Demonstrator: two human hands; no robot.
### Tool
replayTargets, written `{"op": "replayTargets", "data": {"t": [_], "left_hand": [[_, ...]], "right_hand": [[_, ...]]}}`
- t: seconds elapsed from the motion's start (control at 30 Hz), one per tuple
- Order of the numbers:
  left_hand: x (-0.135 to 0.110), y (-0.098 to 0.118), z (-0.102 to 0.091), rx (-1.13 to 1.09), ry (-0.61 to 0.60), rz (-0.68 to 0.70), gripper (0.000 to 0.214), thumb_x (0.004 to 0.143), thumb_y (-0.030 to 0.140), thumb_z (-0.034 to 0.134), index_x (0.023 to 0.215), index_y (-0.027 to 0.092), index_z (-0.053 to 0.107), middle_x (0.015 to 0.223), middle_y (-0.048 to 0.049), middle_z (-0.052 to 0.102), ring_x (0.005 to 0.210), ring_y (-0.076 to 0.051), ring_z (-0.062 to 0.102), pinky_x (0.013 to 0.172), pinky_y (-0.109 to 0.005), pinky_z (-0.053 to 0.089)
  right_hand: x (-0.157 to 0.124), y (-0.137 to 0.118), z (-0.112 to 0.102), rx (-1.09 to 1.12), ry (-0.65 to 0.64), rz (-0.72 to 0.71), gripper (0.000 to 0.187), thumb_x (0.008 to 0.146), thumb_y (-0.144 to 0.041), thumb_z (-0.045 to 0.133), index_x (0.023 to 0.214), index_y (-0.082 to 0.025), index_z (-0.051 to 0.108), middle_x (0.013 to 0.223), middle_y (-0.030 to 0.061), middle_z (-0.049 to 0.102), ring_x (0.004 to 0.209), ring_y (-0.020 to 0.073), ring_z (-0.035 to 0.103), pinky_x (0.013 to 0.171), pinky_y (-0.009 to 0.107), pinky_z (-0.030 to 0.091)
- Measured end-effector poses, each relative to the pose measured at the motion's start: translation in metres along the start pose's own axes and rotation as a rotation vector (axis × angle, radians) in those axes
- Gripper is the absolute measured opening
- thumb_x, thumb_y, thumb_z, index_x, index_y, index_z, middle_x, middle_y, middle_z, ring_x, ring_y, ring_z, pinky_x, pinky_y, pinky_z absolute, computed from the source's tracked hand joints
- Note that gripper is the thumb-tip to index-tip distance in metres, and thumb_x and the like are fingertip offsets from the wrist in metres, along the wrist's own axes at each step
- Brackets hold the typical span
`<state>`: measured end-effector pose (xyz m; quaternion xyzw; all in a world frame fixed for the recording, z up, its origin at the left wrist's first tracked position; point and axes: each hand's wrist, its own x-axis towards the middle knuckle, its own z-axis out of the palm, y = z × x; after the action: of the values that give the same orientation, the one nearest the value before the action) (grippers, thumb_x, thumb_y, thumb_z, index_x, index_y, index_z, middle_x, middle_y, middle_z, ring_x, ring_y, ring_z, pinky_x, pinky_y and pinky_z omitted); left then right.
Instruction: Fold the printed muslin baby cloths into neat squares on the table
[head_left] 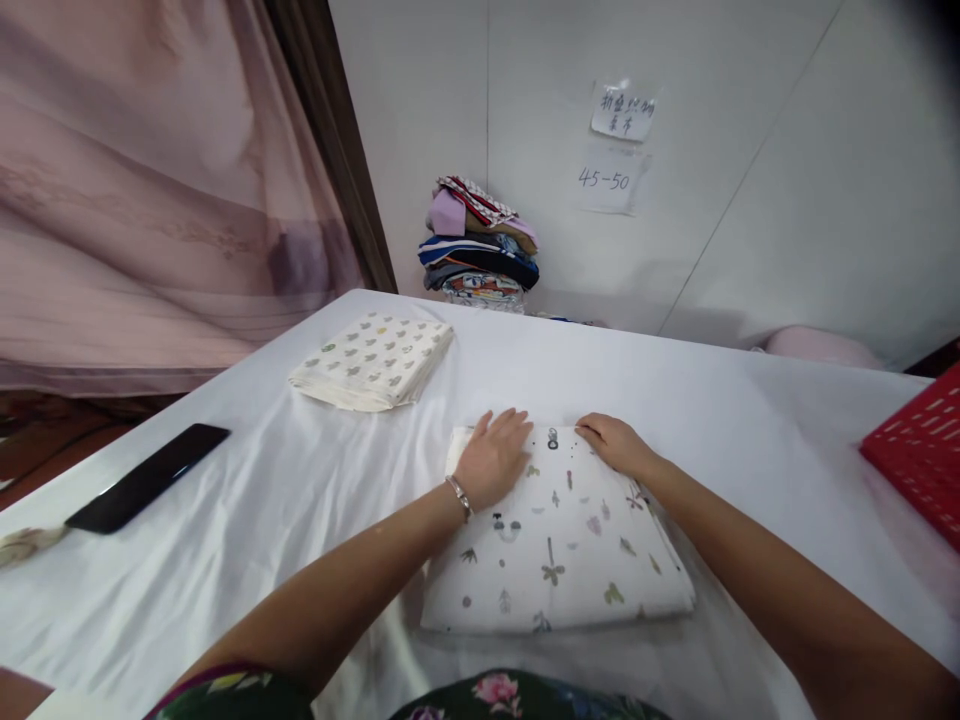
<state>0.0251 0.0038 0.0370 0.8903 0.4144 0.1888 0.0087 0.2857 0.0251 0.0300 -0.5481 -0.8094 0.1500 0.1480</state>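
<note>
In front of me a white cloth (555,545) with small grey and green prints lies folded into a flat rectangle. My left hand (495,460) rests flat on its far left part, fingers stretched out, a silver bracelet at the wrist. At the far right corner my right hand (615,442) is closed, its fingertips pinching the cloth's far edge. Farther off to the left sits a second folded cloth (373,358), cream with a repeated grey-green print; neither hand touches it.
The table wears a white cover (300,500). A black phone (150,478) lies near the left edge. A red perforated basket (919,450) stands at the right. Beyond the far edge is a stack of folded fabrics (480,245). A pink curtain (150,180) hangs on the left.
</note>
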Motion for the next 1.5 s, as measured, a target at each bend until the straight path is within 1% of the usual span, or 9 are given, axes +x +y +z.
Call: {"op": "replayTargets", "data": {"t": [0.17,0.27,0.33,0.43,0.6,0.7,0.87,1.13,1.5], "left_hand": [[-0.005,0.01,0.02,0.017,-0.192,-0.098,0.074,0.081,0.063,0.034,0.135,0.012,0.032,0.144,-0.0136,0.027,0.133,-0.027,0.021,0.109,-0.046,0.014],[-0.004,0.006,0.025,0.019,-0.204,-0.114,0.076,0.082,0.065,0.03,0.136,0.012,0.031,0.144,-0.013,0.026,0.134,-0.026,0.019,0.109,-0.045,0.011],[-0.005,0.004,0.025,0.017,-0.186,-0.11,0.076,0.082,0.065,0.027,0.136,0.011,0.031,0.144,-0.0132,0.027,0.134,-0.025,0.019,0.109,-0.044,0.011],[-0.006,0.006,0.023,0.01,-0.168,-0.115,0.076,0.083,0.065,0.024,0.137,0.011,0.03,0.144,-0.0129,0.026,0.134,-0.024,0.02,0.11,-0.044,0.01],[-0.006,0.007,0.023,0.016,-0.196,-0.134,0.075,0.083,0.064,0.024,0.137,0.013,0.029,0.145,-0.0106,0.025,0.134,-0.023,0.019,0.11,-0.042,0.011],[-0.004,0.003,0.021,0.019,-0.195,-0.127,0.068,0.085,0.06,0.026,0.136,0.016,0.031,0.143,-0.0081,0.03,0.133,-0.021,0.023,0.11,-0.04,0.012],[0.003,-0.011,0.012,-0.001,-0.192,-0.159,0.049,0.09,0.048,0.027,0.127,0.022,0.043,0.129,-0.0044,0.05,0.12,-0.02,0.042,0.105,-0.04,0.023],[0.018,-0.022,0.004,0.049,-0.266,-0.288,0.042,0.09,0.042,0.026,0.098,0.02,0.061,0.099,-0.0072,0.06,0.095,-0.022,0.054,0.082,-0.036,0.041],[0.029,-0.039,-0.003,-0.098,-0.444,-0.297,0.039,0.086,0.046,0.032,0.1,0.024,0.061,0.106,-0.0043,0.059,0.103,-0.022,0.051,0.086,-0.035,0.041]], "right_hand": [[-0.006,-0.019,-0.002,-0.204,0.06,0.0,0.031,0.089,-0.029,0.035,0.102,-0.015,0.059,0.106,0.0114,0.061,0.101,0.0237,0.053,0.087,0.039,0.039],[-0.015,-0.044,0.005,-0.274,0.126,-0.1,0.04,0.088,-0.032,0.037,0.122,-0.014,0.048,0.133,0.0135,0.044,0.126,0.0266,0.033,0.101,0.045,0.026],[-0.019,-0.056,0.013,-0.255,0.059,-0.178,0.05,0.088,-0.041,0.036,0.131,-0.016,0.039,0.141,0.0116,0.033,0.133,0.0255,0.021,0.106,0.046,0.019],[-0.021,-0.059,0.024,-0.217,-0.049,-0.18,0.062,0.087,-0.054,0.031,0.137,-0.017,0.03,0.144,0.0112,0.028,0.134,0.0248,0.017,0.107,0.047,0.015],[-0.019,-0.051,0.029,-0.172,-0.073,-0.162,0.064,0.087,-0.057,0.025,0.139,-0.019,0.026,0.146,0.0087,0.023,0.135,0.0229,0.014,0.108,0.045,0.011],[-0.016,-0.048,0.021,-0.128,-0.084,-0.155,0.061,0.088,-0.055,0.026,0.138,-0.019,0.029,0.145,0.0081,0.028,0.133,0.0228,0.021,0.107,0.043,0.015],[-0.01,-0.027,0.004,-0.138,-0.059,-0.074,0.048,0.09,-0.046,0.028,0.127,-0.021,0.045,0.126,0.0084,0.052,0.114,0.0231,0.046,0.095,0.039,0.032],[-0.008,-0.005,0.002,-0.14,-0.055,-0.028,0.046,0.09,-0.047,0.029,0.116,-0.019,0.054,0.108,0.0098,0.057,0.102,0.0222,0.049,0.089,0.035,0.036],[0.036,-0.004,-0.031,0.031,-0.56,0.223,0.059,0.058,-0.059,0.064,0.103,-0.02,0.059,0.11,0.0084,0.06,0.096,0.0263,0.055,0.078,0.033,0.042]]}}
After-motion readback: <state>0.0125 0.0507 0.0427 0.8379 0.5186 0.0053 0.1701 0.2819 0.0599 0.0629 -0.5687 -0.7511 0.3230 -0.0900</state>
